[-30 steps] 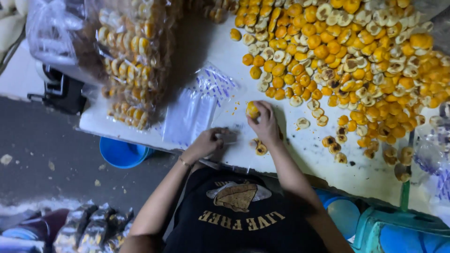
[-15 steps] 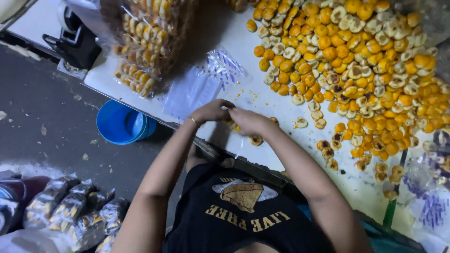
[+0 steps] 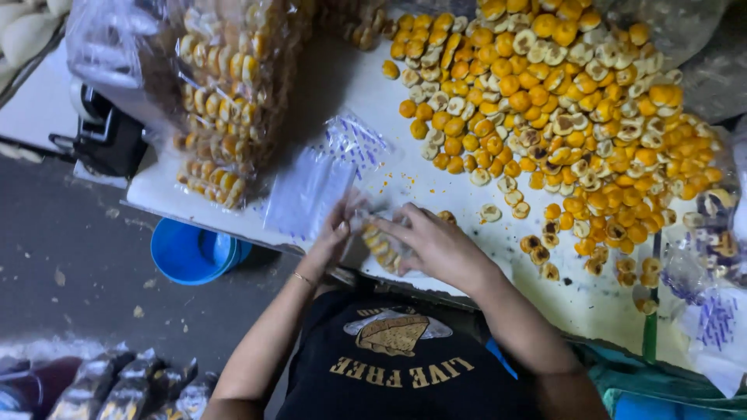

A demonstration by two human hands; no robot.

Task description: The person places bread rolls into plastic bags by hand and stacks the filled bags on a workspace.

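Note:
My left hand (image 3: 334, 233) and my right hand (image 3: 436, 245) meet at the near edge of a white table (image 3: 366, 85). Between them they hold a small clear plastic bag (image 3: 381, 243) with several round yellow-orange pastries stacked inside. My left hand grips the bag's left side, my right hand covers its right side. A flat stack of empty clear bags (image 3: 311, 190) lies just beyond my left hand. A wide heap of loose yellow and brown-topped pastries (image 3: 560, 117) spreads over the table past my right hand.
A big clear sack full of packed pastry bags (image 3: 226, 93) stands at the table's left end. A blue bucket (image 3: 194, 253) sits on the dark floor below. Filled packets (image 3: 117, 389) lie at the lower left. More clear bags (image 3: 712, 311) lie at the right edge.
My right hand took a loose pastry from the table and came back to my left hand. Both hands now hold the small bag with pastries in it.

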